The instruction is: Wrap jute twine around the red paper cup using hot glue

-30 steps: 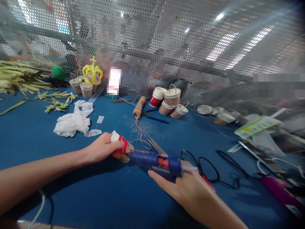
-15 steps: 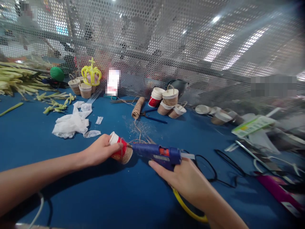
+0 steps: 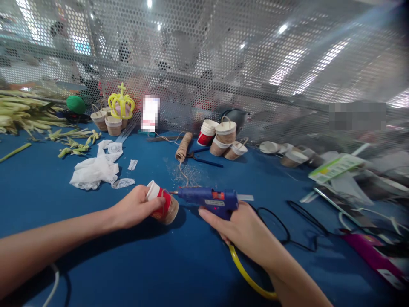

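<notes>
My left hand (image 3: 136, 207) is closed around a red and white paper cup (image 3: 155, 189), tilted on its side with its base to the right. Twine (image 3: 173, 212) is wrapped around the cup's lower end. My right hand (image 3: 234, 224) grips a blue hot glue gun (image 3: 207, 198) by its handle, a clear glue stick (image 3: 246, 198) poking out of the back. The gun's nozzle points left and is at the cup's side; whether it touches is too small to tell. Behind them lies a roll of twine (image 3: 183, 147), its loose strand running towards the cup.
Pliers (image 3: 206, 158) and several twine-wrapped cups (image 3: 226, 130) stand behind. White lace (image 3: 94, 170), a yellow crown (image 3: 121, 104) and pale stalks (image 3: 28, 111) are on the left. A black cable (image 3: 281, 221), a purple box (image 3: 372, 253) and clutter lie right; a perforated metal screen (image 3: 191, 64) closes the back.
The glue gun has shifted slightly up and left, now held more level. The cup has turned a little in my left hand, which keeps its hold. The view has shifted slightly.
</notes>
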`<move>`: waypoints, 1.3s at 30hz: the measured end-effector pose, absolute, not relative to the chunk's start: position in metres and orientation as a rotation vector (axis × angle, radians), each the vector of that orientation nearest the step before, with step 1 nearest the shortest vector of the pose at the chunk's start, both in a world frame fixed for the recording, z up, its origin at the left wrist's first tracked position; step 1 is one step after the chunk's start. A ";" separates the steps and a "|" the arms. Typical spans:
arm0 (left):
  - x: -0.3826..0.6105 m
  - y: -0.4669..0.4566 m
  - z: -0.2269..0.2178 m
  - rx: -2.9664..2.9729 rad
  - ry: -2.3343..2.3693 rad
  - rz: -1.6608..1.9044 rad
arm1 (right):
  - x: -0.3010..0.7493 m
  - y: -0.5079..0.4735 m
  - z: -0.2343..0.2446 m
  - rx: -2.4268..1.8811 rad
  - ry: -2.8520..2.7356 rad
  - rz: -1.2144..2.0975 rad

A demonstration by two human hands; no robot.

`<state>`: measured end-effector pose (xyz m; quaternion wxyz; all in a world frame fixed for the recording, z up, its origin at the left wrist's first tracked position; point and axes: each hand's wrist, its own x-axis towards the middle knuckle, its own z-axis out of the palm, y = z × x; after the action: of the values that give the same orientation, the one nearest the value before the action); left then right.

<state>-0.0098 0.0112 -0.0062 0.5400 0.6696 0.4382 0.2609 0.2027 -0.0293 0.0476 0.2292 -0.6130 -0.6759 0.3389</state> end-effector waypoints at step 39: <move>-0.019 -0.008 0.031 2.352 0.878 0.860 | 0.183 -0.011 0.042 -1.499 -1.911 1.214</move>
<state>-0.0185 -0.0083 0.0307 0.2417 0.8600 0.3210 0.3145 0.1832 -0.0106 0.0415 0.2114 -0.5397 -0.6879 0.4369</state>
